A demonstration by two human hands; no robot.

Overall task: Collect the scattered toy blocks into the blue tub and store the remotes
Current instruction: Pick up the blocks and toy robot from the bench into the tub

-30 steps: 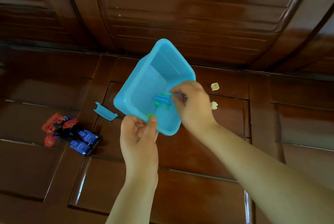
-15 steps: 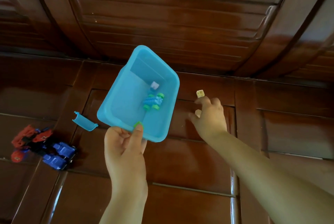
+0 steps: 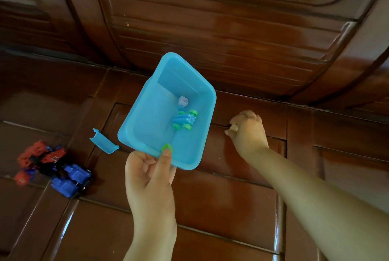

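Observation:
My left hand (image 3: 149, 178) holds the blue tub (image 3: 134, 117) tilted above the wooden surface, gripping its near rim, with the thumb pinning a small green block (image 3: 167, 147) against that rim. Inside the tub lie a blue-and-green block assembly (image 3: 184, 120) and a pale lilac block (image 3: 182, 100). To the tub's right, my right hand (image 3: 247, 132) rests on the wood with its fingers curled. A cream block (image 3: 233, 128) shows between the fingers. No remotes are in view.
A loose blue plastic piece (image 3: 104, 143) lies on the wood left of the tub. A red-and-blue toy robot (image 3: 54, 171) lies further left. A carved wooden backrest (image 3: 210, 29) rises behind the panelled wooden surface (image 3: 231, 197).
My right hand left the tub, moved right to the two cream blocks on the wood and curled over them. My left hand keeps holding the tub.

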